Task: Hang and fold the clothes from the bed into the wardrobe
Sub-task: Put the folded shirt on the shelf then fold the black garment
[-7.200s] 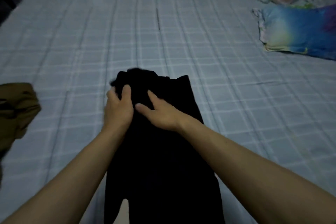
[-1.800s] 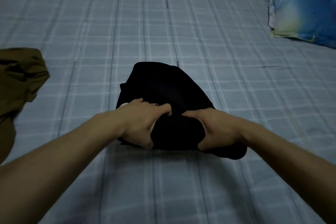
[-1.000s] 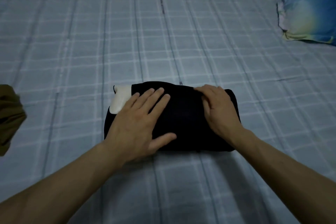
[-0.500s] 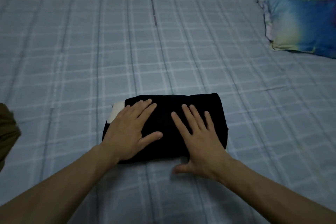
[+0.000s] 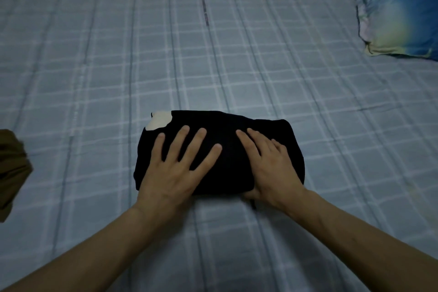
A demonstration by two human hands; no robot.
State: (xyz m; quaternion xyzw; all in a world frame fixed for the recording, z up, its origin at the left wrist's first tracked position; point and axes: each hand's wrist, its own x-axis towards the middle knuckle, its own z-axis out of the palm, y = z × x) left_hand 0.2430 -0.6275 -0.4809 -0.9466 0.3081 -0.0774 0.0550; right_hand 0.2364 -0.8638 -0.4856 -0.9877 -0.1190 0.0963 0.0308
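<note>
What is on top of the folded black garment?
Both hands lie flat on the folded black garment: left hand, right hand. The fabric beneath them is hidden.

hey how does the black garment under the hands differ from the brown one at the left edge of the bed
The black garment is folded into a compact, squared bundle; the brown garment lies crumpled and unfolded. The black one sits fully in view with the left hand and right hand flat on it; the brown one is untouched and cut off by the frame. Both lie on the checked bedsheet.

Two bare forearms enter from the lower edge, sleeveless as far as visible, ending in the left hand (image 5: 175, 170) and right hand (image 5: 272, 168), neither gloved.
</note>
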